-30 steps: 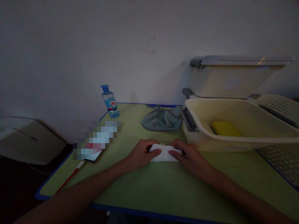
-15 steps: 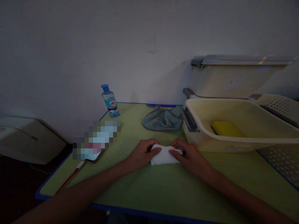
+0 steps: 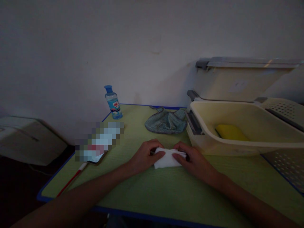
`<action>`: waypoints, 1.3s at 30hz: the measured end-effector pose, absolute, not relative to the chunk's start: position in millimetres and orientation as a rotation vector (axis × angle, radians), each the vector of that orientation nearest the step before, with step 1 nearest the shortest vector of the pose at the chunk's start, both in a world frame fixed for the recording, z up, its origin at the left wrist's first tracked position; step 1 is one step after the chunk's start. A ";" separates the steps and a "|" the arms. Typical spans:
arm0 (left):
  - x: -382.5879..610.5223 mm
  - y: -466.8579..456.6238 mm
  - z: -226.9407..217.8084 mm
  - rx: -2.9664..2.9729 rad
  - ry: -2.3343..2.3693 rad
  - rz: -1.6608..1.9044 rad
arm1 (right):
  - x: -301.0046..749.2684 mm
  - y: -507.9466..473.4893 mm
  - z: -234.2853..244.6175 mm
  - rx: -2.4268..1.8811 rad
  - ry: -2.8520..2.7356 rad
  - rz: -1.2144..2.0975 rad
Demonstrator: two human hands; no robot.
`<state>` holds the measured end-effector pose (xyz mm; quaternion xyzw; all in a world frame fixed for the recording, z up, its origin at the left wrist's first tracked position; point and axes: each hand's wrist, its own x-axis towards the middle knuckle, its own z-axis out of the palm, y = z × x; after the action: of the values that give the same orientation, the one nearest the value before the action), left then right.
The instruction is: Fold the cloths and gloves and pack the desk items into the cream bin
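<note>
A small white folded cloth (image 3: 167, 160) lies on the green table (image 3: 152, 190) near its middle. My left hand (image 3: 145, 156) grips the cloth's left end, thumb on top and fingers curled round it. My right hand (image 3: 192, 160) grips the right end the same way. Both hands rest on the tabletop, with the cloth pinched between them. Part of the cloth is hidden under my fingers.
A cream plastic basin (image 3: 239, 133) with a yellow sponge (image 3: 230, 132) stands at the right, another tub (image 3: 237, 80) behind it. A crumpled teal cloth (image 3: 166, 122) lies behind my hands. A small blue-capped bottle (image 3: 113, 103) stands at the back left. A phone with a red cable (image 3: 71, 180) lies left.
My hands have drawn slightly closer together on the cloth, which looks a little more bunched. The view has shifted a touch to the left. Nothing else moved.
</note>
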<state>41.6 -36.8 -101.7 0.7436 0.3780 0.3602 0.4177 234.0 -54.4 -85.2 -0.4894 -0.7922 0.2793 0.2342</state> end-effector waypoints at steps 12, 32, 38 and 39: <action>42.8 -36.4 -107.8 1.832 1.102 0.878 | 236.1 -51.2 -84.6 -1.348 -2.212 0.632; 43.8 -35.3 -106.9 1.885 1.124 0.949 | 235.0 -45.8 -84.9 -1.338 -2.298 0.546; 44.4 -36.3 -104.5 1.944 1.151 0.998 | 233.8 -44.9 -83.6 -1.385 -2.321 0.558; 44.3 -36.5 -104.0 1.981 1.154 0.999 | 233.7 -45.1 -83.2 -1.389 -2.325 0.555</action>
<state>44.3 -36.5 -104.0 0.7517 0.4380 0.3793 0.3149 233.7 -45.1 -83.2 -0.4935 -0.8261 0.1973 0.1874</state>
